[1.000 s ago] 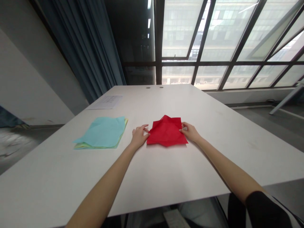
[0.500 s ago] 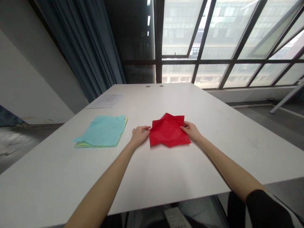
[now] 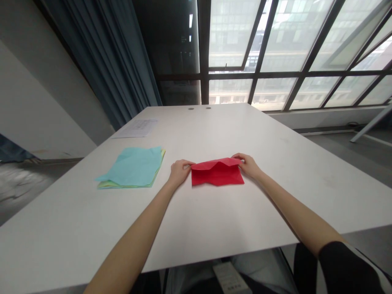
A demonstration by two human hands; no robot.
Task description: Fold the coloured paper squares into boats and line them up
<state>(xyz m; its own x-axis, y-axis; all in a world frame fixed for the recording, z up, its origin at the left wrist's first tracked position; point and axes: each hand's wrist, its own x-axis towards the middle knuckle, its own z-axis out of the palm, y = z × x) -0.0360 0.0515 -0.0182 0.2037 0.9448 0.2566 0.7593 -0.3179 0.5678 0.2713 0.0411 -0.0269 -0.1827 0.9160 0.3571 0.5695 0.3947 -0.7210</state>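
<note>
Red cloth [image 3: 217,176] has its far edge flipped nearward. Left hand [image 3: 179,172] and right hand [image 3: 249,166] pinch its opposite ends. Probably light, limp; grip corners.

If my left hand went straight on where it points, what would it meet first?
Your left hand would most likely meet the red sheet first; it appears to be pinching that sheet's left end.
</note>
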